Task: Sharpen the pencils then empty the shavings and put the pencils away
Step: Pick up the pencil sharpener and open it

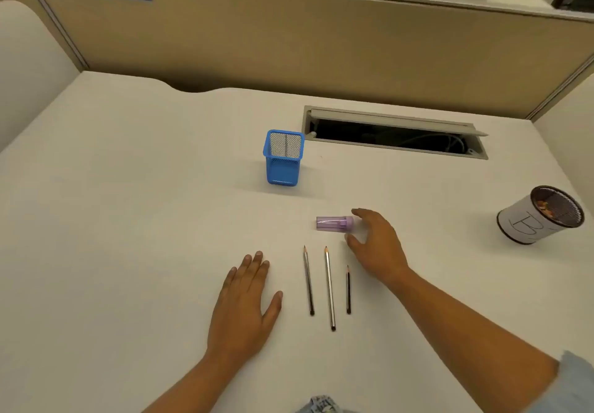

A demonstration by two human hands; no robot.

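Note:
Three pencils lie side by side on the white desk, tips pointing away: a left pencil (308, 281), a longer silver middle pencil (329, 288) and a short right pencil (348, 290). A purple translucent sharpener (334, 222) lies on its side just beyond them. My right hand (376, 245) hovers at the sharpener's right end, fingers and thumb spread around it without closing. My left hand (246, 303) rests flat on the desk left of the pencils. A blue mesh pencil holder (283, 158) stands upright farther back.
A white-wrapped mesh bin (540, 216) with shavings inside stands at the right edge. An open cable tray slot (395, 134) is cut into the desk behind the holder. A tan partition (321, 43) closes the back.

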